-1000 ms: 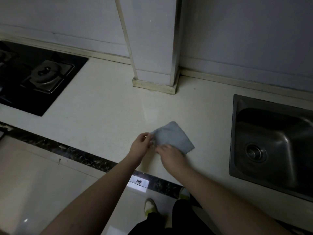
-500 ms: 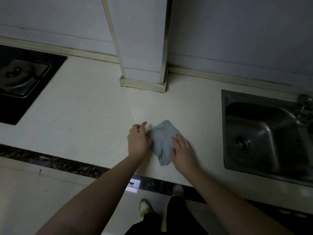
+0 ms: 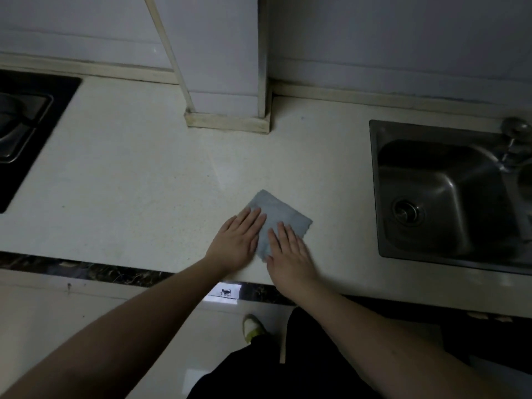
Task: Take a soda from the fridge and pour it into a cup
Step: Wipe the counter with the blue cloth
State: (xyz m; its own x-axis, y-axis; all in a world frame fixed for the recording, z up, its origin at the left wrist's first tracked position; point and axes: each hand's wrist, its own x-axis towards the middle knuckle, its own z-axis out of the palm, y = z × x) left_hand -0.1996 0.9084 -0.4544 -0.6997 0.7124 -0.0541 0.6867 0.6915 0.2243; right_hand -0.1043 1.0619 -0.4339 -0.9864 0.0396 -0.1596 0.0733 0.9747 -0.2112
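- Pale countertop (image 3: 129,168), dim kitchen; sink (image 3: 449,254) right, hob (image 3: 26,125) left
- My left hand (image 3: 237,243) and right hand (image 3: 290,254) press flat, fingers straight, on grey cloth (image 3: 276,214) near front edge

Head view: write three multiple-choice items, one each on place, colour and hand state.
1. Where does the folded square cloth lie?
A. in the steel sink
B. on the pale stone countertop
C. on the black gas stove

2. What colour is the cloth?
A. red
B. yellow
C. grey-blue

3. How are the hands set?
A. both flat on the cloth
B. both clenched in the air
C. one inside the sink

Answers: B, it rests on the countertop between stove and sink; C, its fabric is grey-blue; A, left hand and right hand press it with straight fingers.
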